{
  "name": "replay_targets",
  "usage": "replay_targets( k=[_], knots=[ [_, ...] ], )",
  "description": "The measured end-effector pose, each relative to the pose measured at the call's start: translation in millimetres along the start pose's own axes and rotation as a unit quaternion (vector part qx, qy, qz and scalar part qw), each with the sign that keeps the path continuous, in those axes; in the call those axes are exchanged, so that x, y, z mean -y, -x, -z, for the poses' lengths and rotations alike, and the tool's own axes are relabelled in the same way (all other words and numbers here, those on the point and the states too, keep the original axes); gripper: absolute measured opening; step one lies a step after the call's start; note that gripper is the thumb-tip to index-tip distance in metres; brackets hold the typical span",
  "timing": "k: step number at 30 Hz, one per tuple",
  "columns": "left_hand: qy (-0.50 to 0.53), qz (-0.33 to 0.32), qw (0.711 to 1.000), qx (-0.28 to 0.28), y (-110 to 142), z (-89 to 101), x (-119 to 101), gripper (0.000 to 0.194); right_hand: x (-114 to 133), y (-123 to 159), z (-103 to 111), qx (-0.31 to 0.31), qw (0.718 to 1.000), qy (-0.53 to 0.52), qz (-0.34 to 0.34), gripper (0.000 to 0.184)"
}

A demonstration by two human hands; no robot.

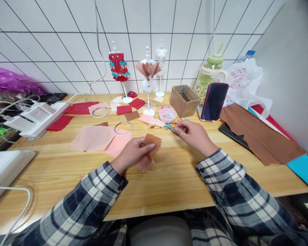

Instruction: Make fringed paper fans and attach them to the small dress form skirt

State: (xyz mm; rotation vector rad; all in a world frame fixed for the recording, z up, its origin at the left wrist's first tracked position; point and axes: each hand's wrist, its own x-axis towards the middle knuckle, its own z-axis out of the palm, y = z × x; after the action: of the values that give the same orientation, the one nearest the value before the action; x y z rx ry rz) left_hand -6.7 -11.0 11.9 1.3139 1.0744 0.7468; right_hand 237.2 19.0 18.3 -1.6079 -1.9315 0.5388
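Note:
My left hand (133, 152) is closed on a small brown piece of felt (150, 150) with zigzag edges, held just above the wooden table (169, 181). My right hand (193, 135) reaches forward, its fingers pinched on a small metal tool (171, 128) lying on the table, possibly scissors or tweezers. A pink bowl (167, 115) with small shiny bits stands just beyond the right hand.
Pink felt sheets (99, 138), red felt pieces (79, 108), two metal rings (123, 127), three small mannequin stands (148, 82), a cardboard box (184, 100), a propped phone (214, 101), a green bottle (210, 77), a large brown sheet (258, 133), a power strip (36, 118).

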Motion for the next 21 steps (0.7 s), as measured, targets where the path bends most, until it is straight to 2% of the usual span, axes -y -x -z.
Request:
replay_targets(
  k=[2,5,8,10,12,17,21],
  knots=[
    [0.002,0.010,1.000,-0.005,0,0.0,0,0.030,-14,-3,9,-0.025,0.987,0.152,-0.041,0.027],
    [0.011,0.024,1.000,-0.005,2,-0.4,-1,0.030,-30,-3,12,0.011,0.968,0.238,-0.080,0.039],
    [0.022,0.054,0.998,0.016,4,0.8,-2,0.029,-33,-2,6,0.037,0.964,0.248,-0.085,0.043],
    [0.024,0.075,0.996,0.041,5,2.2,-3,0.028,-29,-2,0,0.016,0.966,0.247,-0.071,0.045],
    [0.021,0.070,0.996,0.044,4,3.3,-1,0.027,-24,-3,-5,-0.003,0.968,0.247,-0.048,0.046],
    [0.038,0.011,0.999,0.004,-3,5.2,9,0.023,-23,-4,-14,0.028,0.969,0.245,-0.022,0.029],
    [0.089,0.025,0.996,0.014,-5,7.7,10,0.022,-25,-4,-8,0.042,0.971,0.230,-0.041,0.011]
  ],
)
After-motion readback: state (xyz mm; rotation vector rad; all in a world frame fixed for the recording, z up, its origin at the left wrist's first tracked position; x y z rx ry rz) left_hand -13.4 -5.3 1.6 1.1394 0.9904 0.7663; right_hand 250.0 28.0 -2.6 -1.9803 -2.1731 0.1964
